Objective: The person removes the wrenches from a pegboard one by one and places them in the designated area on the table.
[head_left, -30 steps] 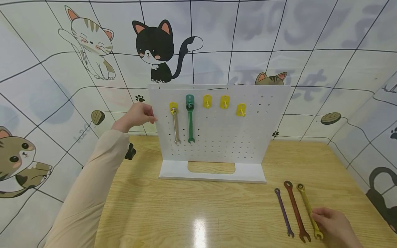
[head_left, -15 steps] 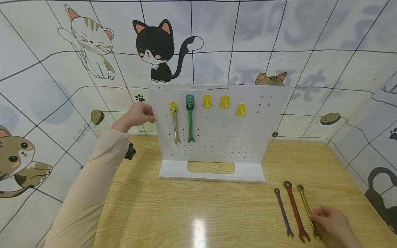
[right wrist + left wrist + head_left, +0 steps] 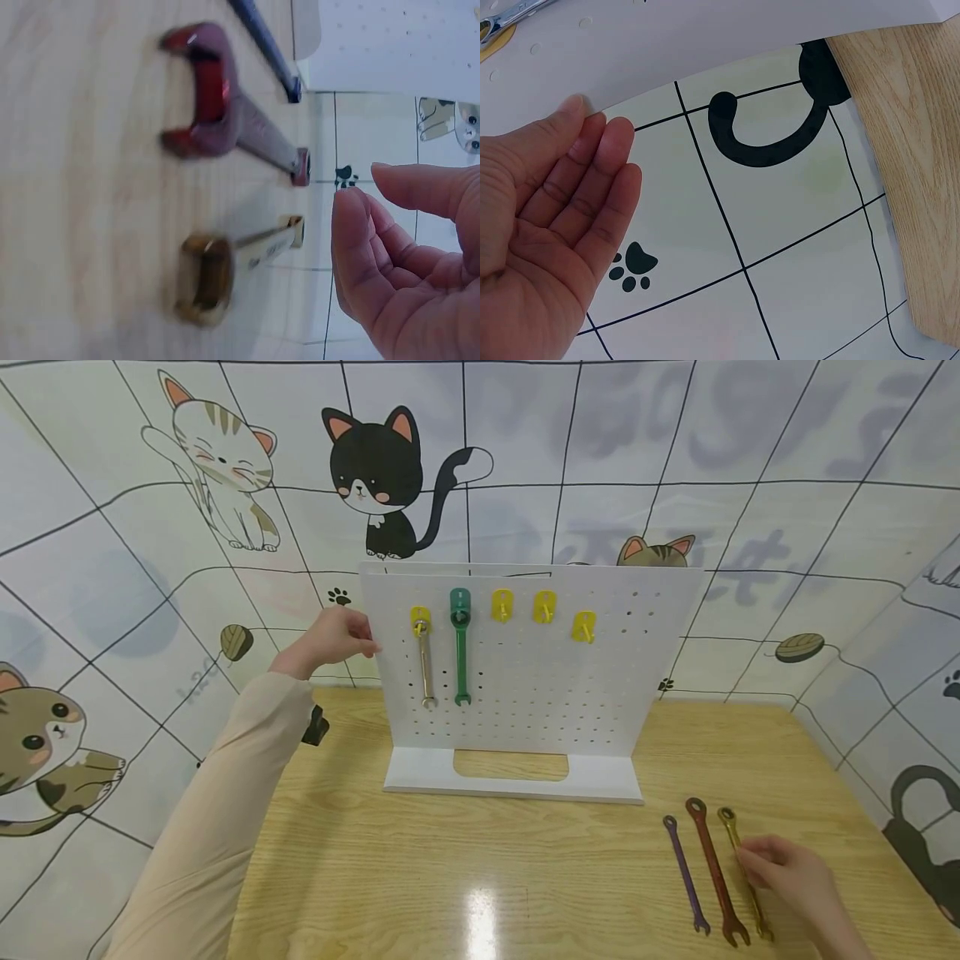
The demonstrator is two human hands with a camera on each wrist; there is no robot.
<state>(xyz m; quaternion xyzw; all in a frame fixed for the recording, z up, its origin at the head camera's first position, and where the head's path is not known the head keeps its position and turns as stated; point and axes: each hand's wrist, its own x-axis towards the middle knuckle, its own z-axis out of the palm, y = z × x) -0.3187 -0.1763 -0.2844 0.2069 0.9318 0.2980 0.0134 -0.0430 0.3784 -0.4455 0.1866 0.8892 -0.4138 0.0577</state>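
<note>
Yellow wrench [image 3: 744, 874] shaft partly hidden under right hand [image 3: 787, 881] (fingers loose, gripping nothing); left hand [image 3: 330, 639] fingers straight

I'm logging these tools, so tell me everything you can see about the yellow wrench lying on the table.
The yellow wrench is a slim combination wrench with a gold-yellow metallic finish, a ring end pointing toward the pegboard and an open jaw end nearest the person. It lies flat on the wooden table, rightmost of three, beside the red wrench without touching it. The right hand covers its middle in the head view; the wrist view shows the fingers not gripping it.
</note>
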